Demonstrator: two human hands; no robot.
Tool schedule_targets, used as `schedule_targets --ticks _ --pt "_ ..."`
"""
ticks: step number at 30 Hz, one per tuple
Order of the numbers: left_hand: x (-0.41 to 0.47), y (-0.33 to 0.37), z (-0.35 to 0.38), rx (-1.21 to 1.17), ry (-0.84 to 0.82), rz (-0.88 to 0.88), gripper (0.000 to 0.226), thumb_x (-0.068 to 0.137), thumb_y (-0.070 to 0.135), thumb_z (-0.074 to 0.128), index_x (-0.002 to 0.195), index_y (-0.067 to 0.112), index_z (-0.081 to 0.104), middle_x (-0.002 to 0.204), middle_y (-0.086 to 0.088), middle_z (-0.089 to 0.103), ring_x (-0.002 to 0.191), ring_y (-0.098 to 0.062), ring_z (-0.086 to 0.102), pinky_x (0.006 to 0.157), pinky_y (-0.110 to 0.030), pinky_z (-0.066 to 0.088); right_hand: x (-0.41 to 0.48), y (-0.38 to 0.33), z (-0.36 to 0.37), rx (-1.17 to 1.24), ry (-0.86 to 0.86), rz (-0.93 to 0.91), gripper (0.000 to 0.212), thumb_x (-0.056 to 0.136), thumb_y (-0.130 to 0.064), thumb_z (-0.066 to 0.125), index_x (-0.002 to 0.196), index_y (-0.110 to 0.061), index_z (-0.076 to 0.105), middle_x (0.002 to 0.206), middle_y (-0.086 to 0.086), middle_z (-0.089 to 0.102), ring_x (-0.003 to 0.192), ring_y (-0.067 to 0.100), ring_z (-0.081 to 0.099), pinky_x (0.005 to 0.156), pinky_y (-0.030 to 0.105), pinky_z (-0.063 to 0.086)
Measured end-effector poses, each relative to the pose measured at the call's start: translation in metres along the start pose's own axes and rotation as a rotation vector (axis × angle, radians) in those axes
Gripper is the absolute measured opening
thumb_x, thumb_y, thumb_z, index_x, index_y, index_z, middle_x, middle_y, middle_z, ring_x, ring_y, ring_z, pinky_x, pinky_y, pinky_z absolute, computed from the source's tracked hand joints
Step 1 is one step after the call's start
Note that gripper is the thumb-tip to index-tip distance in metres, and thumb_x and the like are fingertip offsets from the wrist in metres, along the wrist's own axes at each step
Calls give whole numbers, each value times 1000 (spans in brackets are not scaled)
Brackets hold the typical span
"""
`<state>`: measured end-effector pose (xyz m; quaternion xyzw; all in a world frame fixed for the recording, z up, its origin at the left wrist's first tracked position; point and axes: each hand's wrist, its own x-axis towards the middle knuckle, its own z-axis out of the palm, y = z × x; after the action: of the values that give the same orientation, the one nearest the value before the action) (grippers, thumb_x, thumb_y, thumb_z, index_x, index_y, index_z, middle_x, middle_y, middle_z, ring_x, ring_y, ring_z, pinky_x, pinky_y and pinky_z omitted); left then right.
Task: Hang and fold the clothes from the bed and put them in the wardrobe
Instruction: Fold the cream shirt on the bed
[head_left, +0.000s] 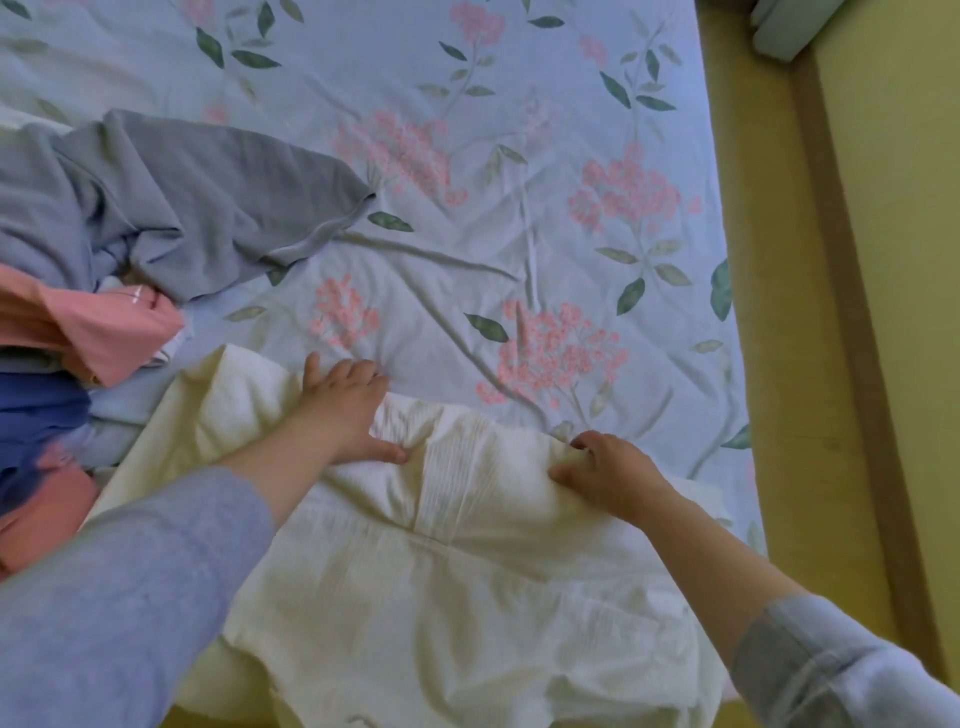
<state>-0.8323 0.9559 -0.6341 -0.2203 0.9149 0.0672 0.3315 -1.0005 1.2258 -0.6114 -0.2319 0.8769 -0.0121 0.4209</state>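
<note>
A cream-white garment (441, 582) lies spread on the near part of the bed, with a ribbed band along its far edge. My left hand (345, 410) lies on the garment's far left edge, fingers curled over the fabric and thumb pressed on it. My right hand (610, 478) grips the far right edge, its fingers bunched into the cloth. Both arms wear grey-blue sleeves.
The bed has a light-blue floral sheet (519, 208). A pile of clothes lies at the left: a grey garment (171, 197), a pink one (98, 327) and a dark-blue one (36, 421). A yellow-tan bed frame (810, 364) runs down the right side.
</note>
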Motion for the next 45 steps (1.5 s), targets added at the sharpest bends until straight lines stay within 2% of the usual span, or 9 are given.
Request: schedule_targets --ticks 7,12,15,22,29,39,41,43,45 --pt "15 -16 -44 -494 35 82 56 48 68 81 66 25 51 71 7 56 70 -12 54 57 -30 32 7 8 -47 57 184 -217 43 91 -45 62 62 -22 42 73 -3 48 76 22 51 65 36 37" --pt "63 -6 -113 -119 461 34 69 71 61 72 122 19 50 127 -6 50 117 -30 44 96 -41 32 57 1 -142 -115 473 -185 31 91 -35 64 110 -10 65 112 15 59 106 36 55 83 40 43" --pt "82 8 -114 -117 516 -3 78 83 47 67 146 15 33 152 -9 27 138 -31 24 114 -42 16 82 -6 -154 -101 482 -112 61 94 -38 61 144 -10 41 144 16 44 131 36 41 106 46 37" --pt "76 27 -54 -237 288 56 79 93 52 50 155 27 8 163 -2 -5 150 -24 -2 120 -42 10 51 -15 -54 -17 338 -469 57 92 -38 60 144 -21 45 153 4 36 142 24 30 117 42 25" --pt "33 29 -27 -456 358 116 52 90 38 61 135 12 53 140 -8 44 130 -28 41 111 -36 31 40 6 -8 -131 105 -444 83 85 -54 57 154 -33 17 164 -6 -7 151 13 -11 122 42 -10" --pt "-25 -6 20 -169 -136 332 118 53 99 32 148 44 -10 151 24 -21 142 -5 -18 118 -33 -11 10 24 7 -341 -96 -436 109 78 -51 65 152 -40 -14 157 -8 -35 145 16 -30 120 48 -12" --pt "-26 -6 17 -134 -76 362 101 66 73 57 151 34 20 155 13 15 143 -15 16 118 -37 15 9 25 6 -413 -84 -427 105 83 -37 64 153 -38 -15 157 -7 -33 147 19 -26 122 46 -6" --pt "-19 4 14 -160 144 387 56 60 21 80 114 18 65 112 2 60 99 -20 60 83 -31 48 15 23 1 -395 -8 -422 92 88 -26 60 156 -34 -3 163 -7 -18 151 18 -8 122 38 12" --pt "-13 15 8 -195 180 332 31 61 -3 73 87 13 64 87 -1 58 75 -19 56 63 -27 43 22 19 -4 -292 87 -448 68 95 -19 54 155 -27 24 164 -7 9 149 18 21 114 30 33"
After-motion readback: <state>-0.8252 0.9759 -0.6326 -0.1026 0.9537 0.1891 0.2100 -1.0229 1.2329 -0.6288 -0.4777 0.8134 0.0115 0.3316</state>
